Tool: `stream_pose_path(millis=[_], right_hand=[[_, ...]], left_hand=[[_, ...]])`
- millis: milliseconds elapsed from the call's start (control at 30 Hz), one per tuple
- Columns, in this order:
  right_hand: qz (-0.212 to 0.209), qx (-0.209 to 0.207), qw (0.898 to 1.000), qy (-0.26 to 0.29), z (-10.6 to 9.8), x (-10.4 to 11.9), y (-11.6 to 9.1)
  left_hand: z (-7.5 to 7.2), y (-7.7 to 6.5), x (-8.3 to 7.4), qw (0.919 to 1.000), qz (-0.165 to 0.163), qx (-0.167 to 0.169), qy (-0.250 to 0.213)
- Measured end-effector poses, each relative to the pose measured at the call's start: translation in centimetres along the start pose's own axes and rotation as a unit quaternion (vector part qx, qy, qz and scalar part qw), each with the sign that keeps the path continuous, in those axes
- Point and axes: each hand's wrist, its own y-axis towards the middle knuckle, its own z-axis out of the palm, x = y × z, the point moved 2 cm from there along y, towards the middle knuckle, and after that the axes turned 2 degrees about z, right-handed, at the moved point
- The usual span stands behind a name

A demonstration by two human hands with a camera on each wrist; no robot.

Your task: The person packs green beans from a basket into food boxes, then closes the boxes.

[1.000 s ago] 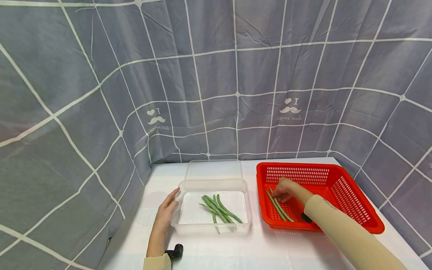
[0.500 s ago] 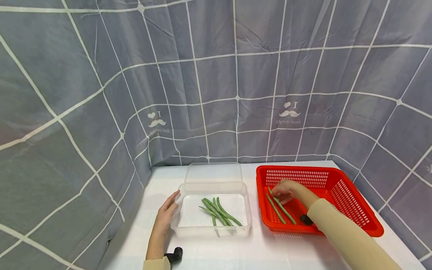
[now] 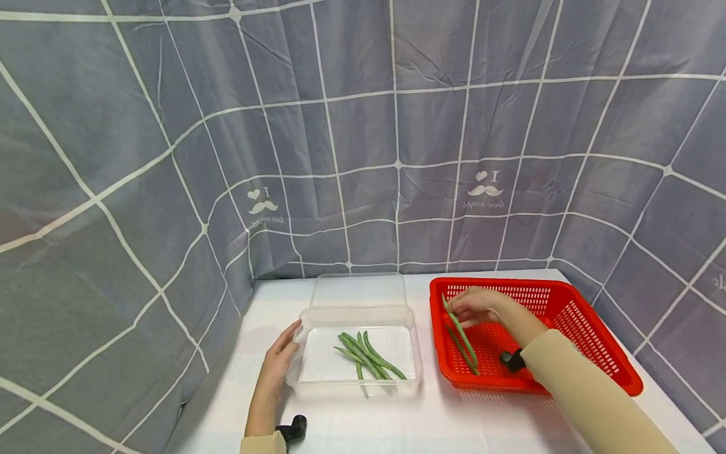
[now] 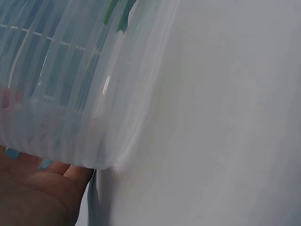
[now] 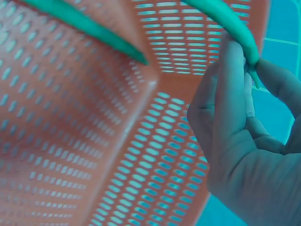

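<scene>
In the head view my right hand (image 3: 474,305) pinches one green bean (image 3: 462,334) near its far end, over the left side of the red basket (image 3: 567,366). The right wrist view shows the thumb and fingers closed on this bean (image 5: 230,19). Another green bean (image 3: 458,348) lies on the basket floor beneath it. My left hand (image 3: 278,354) rests against the left wall of the clear plastic container (image 3: 354,383), its fingers fairly straight. Several green beans (image 3: 367,354) lie crossed in that container. In the left wrist view the hand (image 4: 42,193) touches the container's outer wall (image 4: 61,127).
A clear lid (image 3: 358,290) lies flat behind the container. Both containers stand on a white table (image 3: 363,429), the basket to the right. A grey curtain with white lines (image 3: 368,189) hangs behind and at the sides.
My right hand has risen slightly and moved left, lifting one bean off the basket floor while the other stays below. The left hand and the container have kept their places.
</scene>
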Motion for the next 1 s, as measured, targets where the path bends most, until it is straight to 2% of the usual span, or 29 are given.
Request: stream_pose_path(millis=[100,367,733,1000], right_hand=[[-0.007,0.000,1.000,0.010,0.2,0.9,-0.1],[-0.033,0.034,0.998,0.028,1.6,3.7,0.4],[-0.046,0.068,0.996,0.046,6.3,7.8,2.8],[-0.036,0.075,0.995,0.049,9.8,8.9,4.4]], left_hand=[[0.0,-0.1,-0.1,1.0000,0.003,0.000,0.001],[-0.1,-0.1,-0.2,1.0000,0.003,-0.005,-0.002],[0.1,-0.1,-0.3,0.9999,0.002,-0.009,-0.005],[0.0,0.0,-0.1,0.9998,-0.002,-0.020,-0.008]])
